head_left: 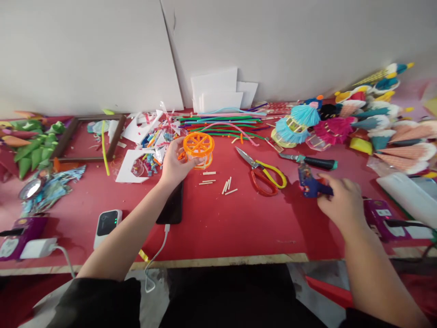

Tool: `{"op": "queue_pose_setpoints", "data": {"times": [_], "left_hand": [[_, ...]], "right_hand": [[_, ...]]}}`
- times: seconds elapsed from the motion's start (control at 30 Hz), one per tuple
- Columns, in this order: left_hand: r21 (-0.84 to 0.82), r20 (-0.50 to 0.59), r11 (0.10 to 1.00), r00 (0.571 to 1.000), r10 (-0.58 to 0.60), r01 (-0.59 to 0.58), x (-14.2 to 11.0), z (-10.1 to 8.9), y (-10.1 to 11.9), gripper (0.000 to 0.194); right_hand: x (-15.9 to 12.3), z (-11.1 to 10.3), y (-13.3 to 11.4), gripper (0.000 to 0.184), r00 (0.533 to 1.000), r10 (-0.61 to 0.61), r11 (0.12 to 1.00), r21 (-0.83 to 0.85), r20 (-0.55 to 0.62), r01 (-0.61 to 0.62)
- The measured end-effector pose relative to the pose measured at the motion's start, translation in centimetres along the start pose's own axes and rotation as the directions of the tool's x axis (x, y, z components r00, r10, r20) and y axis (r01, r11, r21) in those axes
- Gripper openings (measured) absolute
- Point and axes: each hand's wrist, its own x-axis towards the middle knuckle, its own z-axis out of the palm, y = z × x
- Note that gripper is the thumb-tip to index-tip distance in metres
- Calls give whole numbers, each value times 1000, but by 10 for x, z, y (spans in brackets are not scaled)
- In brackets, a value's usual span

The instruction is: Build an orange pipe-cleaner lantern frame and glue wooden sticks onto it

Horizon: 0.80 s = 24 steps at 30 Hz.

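My left hand (175,161) is closed on an orange wheel-shaped frame (198,144) with spokes and a paler ring below it, lifted a little above the table. At the right, my right hand (341,198) is wrapped round the handle of a small blue glue gun (310,186), partly hidden by the fingers. Several short pale sticks (226,186) lie on the red table (235,228) between the hands. Scissors (261,172) with red and yellow handles rest open to their right. A knife (316,162) with a black and green handle lies behind the glue gun.
Coloured pipe cleaners (218,122) and white foam boards (218,93) stand at the back. Finished-looking blue (297,124) and pink crafts crowd the right rear. A phone (173,205), power strips (384,218) and a white device (107,225) lie nearer the front.
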Motion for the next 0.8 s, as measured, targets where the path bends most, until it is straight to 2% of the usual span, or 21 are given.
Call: {"op": "queue_pose_setpoints", "data": {"times": [0.07, 0.17, 0.27, 0.33, 0.43, 0.5, 0.53, 0.6, 0.67, 0.73, 0.8], "left_hand": [[-243, 6, 969, 999, -51, 51, -15, -3, 7, 65], [-507, 164, 799, 946, -279, 323, -37, -6, 16, 44], [-616, 274, 655, 899, -343, 438, -55, -8, 24, 34], [-639, 312, 629, 897, -314, 443, -62, -9, 27, 31], [-632, 343, 641, 899, -273, 435, -67, -8, 28, 33], [-602, 350, 676, 901, -255, 425, -67, -7, 26, 44], [-572, 353, 707, 903, -245, 416, -67, -6, 25, 52], [-485, 371, 782, 902, -222, 391, -66, -5, 22, 70], [-395, 402, 847, 896, -189, 356, -65, -3, 20, 83], [-327, 435, 888, 886, -163, 324, -65, -2, 17, 86], [-281, 464, 910, 873, -149, 305, -67, -1, 14, 85]], "right_hand": [[7, 2, -8, 43, 985, 46, 999, 21, -165, -43], [20, 3, -29, 45, 914, 44, 996, 91, -403, -8], [35, -1, -57, 45, 862, -29, 979, 160, -505, 126], [44, -5, -75, 41, 856, -28, 962, 217, -517, 163], [56, -6, -96, 38, 815, -55, 954, 209, -576, 212], [58, -3, -105, 38, 789, -104, 939, 201, -605, 278], [57, 0, -109, 38, 794, -136, 926, 209, -593, 315], [53, 4, -114, 39, 831, -202, 896, 244, -518, 370], [48, 9, -117, 40, 878, -240, 881, 288, -414, 376], [43, 15, -116, 38, 909, -188, 882, 342, -371, 323], [40, 23, -115, 39, 930, -73, 872, 430, -360, 235]]}}
